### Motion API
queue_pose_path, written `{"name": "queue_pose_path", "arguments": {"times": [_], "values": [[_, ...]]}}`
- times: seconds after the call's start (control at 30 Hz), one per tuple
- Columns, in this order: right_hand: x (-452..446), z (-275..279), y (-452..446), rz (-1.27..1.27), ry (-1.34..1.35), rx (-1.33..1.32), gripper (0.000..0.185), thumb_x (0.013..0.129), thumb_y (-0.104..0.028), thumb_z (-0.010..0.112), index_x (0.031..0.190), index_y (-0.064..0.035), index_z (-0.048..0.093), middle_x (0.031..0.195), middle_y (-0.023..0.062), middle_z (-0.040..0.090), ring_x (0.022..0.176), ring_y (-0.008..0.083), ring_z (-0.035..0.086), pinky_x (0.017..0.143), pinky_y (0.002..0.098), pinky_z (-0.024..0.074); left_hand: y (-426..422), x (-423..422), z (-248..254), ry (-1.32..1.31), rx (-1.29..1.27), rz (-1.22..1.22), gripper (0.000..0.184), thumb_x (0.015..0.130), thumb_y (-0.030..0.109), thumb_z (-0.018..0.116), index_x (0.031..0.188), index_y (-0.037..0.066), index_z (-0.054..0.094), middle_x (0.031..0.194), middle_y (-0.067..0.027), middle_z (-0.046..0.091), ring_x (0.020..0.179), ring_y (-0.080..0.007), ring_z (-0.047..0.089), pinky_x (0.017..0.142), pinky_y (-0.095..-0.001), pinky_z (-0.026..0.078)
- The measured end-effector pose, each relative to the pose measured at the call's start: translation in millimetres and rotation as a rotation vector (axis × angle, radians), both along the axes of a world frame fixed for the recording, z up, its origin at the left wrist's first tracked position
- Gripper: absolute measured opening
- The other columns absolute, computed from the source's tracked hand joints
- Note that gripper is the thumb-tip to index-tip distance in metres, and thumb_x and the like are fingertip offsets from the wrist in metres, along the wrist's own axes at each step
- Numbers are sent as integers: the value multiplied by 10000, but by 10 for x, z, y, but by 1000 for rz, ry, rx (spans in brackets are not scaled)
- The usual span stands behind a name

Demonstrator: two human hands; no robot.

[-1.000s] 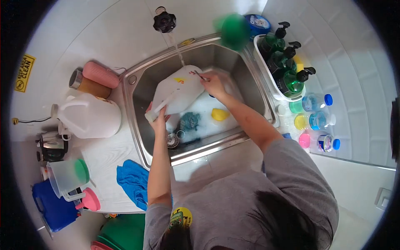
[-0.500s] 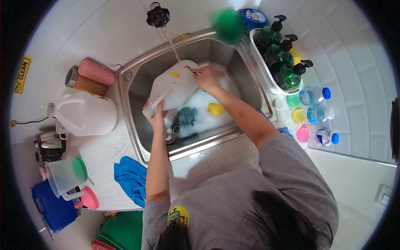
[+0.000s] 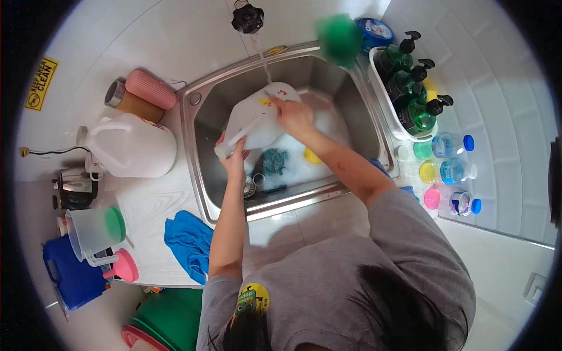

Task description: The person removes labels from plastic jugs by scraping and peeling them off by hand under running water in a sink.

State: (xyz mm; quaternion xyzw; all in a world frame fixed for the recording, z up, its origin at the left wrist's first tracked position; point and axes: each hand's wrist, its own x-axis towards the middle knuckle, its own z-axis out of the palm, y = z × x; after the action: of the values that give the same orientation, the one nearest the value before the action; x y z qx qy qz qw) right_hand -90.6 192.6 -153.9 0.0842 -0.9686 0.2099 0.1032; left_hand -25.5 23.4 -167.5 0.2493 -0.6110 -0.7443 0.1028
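Inside the rectangular stainless-steel sink (image 3: pixel 190 140): from my remote view, a white plastic jug with a moulded handle (image 3: pixel 253 123) lies tilted, its broad face turned up, above white suds (image 3: pixel 333 127).
Left grip: the bare left hand (image 3: pixel 235 154) is wrapped about the jug's neck end, thumb on one side and fingers on the other; I judge this hold steadies the jug and leaves its face free.
Right grip: the bare right hand (image 3: pixel 294 116) has its fingers bunched over the upper face, the tips at yellow and red marks (image 3: pixel 265 101); the fingers hide their own undersides, so I cannot tell whether they pinch something thin or only press together.
Jug against the hands: the neck sits in the left palm at the near-left end; the body stretches away toward the far side, with the right hand at its right edge.
Running water: a thin clear stream (image 3: pixel 264 63) drops from under a black knobbed tap (image 3: pixel 247 20) to the jug's far end, which I take as the reason for the slant.
Near side of the basin: a blue-green mesh scrubber (image 3: pixel 274 161) and a yellow sponge (image 3: pixel 311 156), partly behind the right forearm, lie in the suds, seemingly parked within reach.
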Motion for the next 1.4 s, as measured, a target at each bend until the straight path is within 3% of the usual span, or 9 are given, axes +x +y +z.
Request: {"name": "queue_pose_path", "arguments": {"times": [0.13, 0.3, 0.43, 0.6, 0.77, 0.97, 1.1, 1.27, 1.4], "values": [[34, -150, -59, 53, 29, -101, 358, 800, -259, 457, 1137, -317, 564, 778, 93, 647, 616, 301, 596, 519, 412, 460, -104, 16, -149, -70, 64, 35, 613, 688, 143, 722, 1220, 108, 420, 1097, -115, 518, 896, -207, 528, 629, -277, 486], [-343, 81, 238, -26, -101, 97, 350, 796, -261, 464, 1128, -290, 569, 755, 92, 641, 611, 276, 599, 487, 375, 447, -91, -114, -163, 124, -171, -136, 585, 696, 129, 714, 1206, 76, 432, 1110, -126, 514, 964, -242, 524, 746, -337, 481], [-310, -187, 249, 54, -54, -56, 374, 806, -229, 451, 1150, -335, 553, 790, 66, 649, 580, 289, 582, 518, 408, 456, -304, -198, -237, 459, -584, -298, 555, 634, 117, 740, 1142, 84, 518, 1152, -150, 520, 1006, -263, 527, 830, -343, 450], [-133, -143, 206, 71, 35, -162, 376, 799, -217, 453, 1137, -336, 565, 795, 63, 650, 574, 275, 583, 508, 391, 455, -349, -243, -129, 626, -809, -435, 479, 609, 107, 740, 1060, 68, 582, 1172, -163, 516, 1053, -280, 515, 906, -345, 402], [-419, -150, 440, -30, -250, -47, 346, 784, -213, 451, 1080, -307, 604, 848, 77, 652, 667, 287, 606, 539, 374, 464, -220, -198, 35, 589, -837, -477, 450, 587, 98, 738, 1018, 61, 614, 1179, -162, 515, 1057, -286, 515, 898, -345, 410], [-318, -187, 362, 61, -112, -106, 361, 784, -204, 435, 1076, -326, 609, 851, 56, 656, 683, 278, 607, 558, 369, 467, -227, -147, 38, 562, -791, -466, 396, 612, 81, 708, 1001, 67, 631, 1184, -159, 515, 1060, -281, 514, 899, -346, 410], [-585, 27, 352, 274, -52, -43, 378, 779, -187, 451, 1098, -329, 596, 784, 38, 660, 598, 267, 582, 520, 357, 463, -178, -78, 32, 522, -848, -598, 340, 640, 63, 671, 979, 69, 641, 1192, -161, 511, 1066, -284, 511, 898, -344, 411], [-952, -211, 702, 288, -172, -12, 378, 778, -213, 446, 1103, -340, 590, 834, 38, 658, 681, 265, 601, 593, 369, 462, -130, -64, 127, 576, -993, -620, 286, 662, 45, 641, 946, 74, 653, 1196, -159, 510, 1070, -278, 510, 899, -334, 409], [-473, -90, 389, 315, -84, -131, 390, 776, -221, 449, 1127, -340, 574, 819, 39, 658, 667, 257, 596, 592, 367, 462, -197, -106, 45, 575, -900, -551, 313, 643, 63, 668, 955, 75, 648, 1194, -159, 512, 1073, -279, 508, 904, -330, 405]]}}
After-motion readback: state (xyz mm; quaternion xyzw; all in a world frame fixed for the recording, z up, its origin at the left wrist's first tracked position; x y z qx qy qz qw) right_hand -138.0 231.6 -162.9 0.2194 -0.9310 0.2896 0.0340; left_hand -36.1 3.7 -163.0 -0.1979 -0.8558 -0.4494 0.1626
